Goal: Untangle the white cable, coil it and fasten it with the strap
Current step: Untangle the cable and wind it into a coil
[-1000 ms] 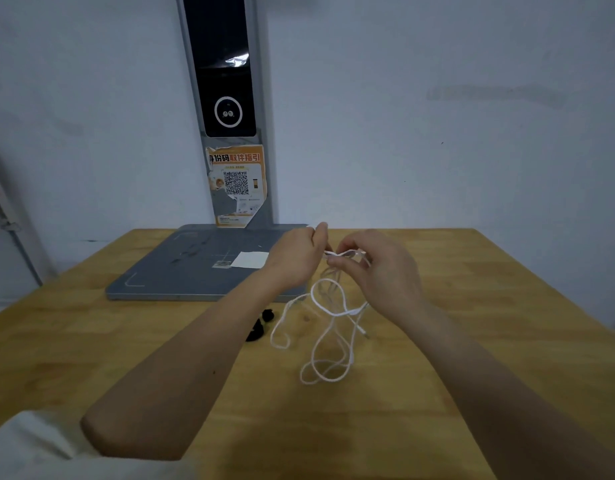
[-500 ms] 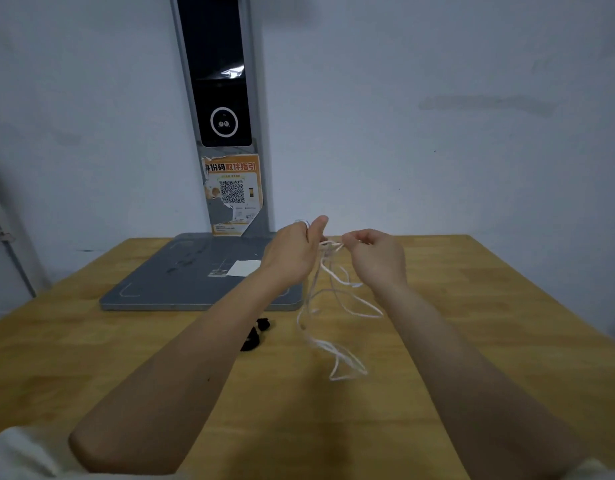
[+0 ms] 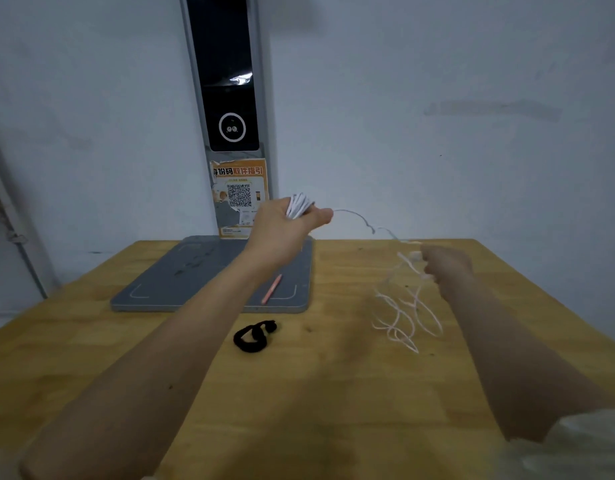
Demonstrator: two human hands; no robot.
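My left hand [image 3: 285, 226] is raised above the grey pad and grips a bunch of white cable [image 3: 403, 306] loops that stick out above its fingers. From there a strand arcs right to my right hand [image 3: 444, 266], which pinches it over the right side of the table. Below my right hand, blurred loose loops of the cable hang down to the wooden tabletop. The black strap [image 3: 254, 336] lies curled on the table in front of the pad, between my two forearms, touching neither hand.
A grey pad [image 3: 181, 282] lies at the back of the wooden table [image 3: 299, 393] with a pink pen [image 3: 272, 289] on it. Behind it stands a grey post with a black screen [image 3: 229, 81] and an orange QR sticker [image 3: 240, 192]. A white wall lies behind.
My hands have moved apart: the left rose with gathered loops, the right swung out to the right, stretching a strand between them. The loose loops shifted right.
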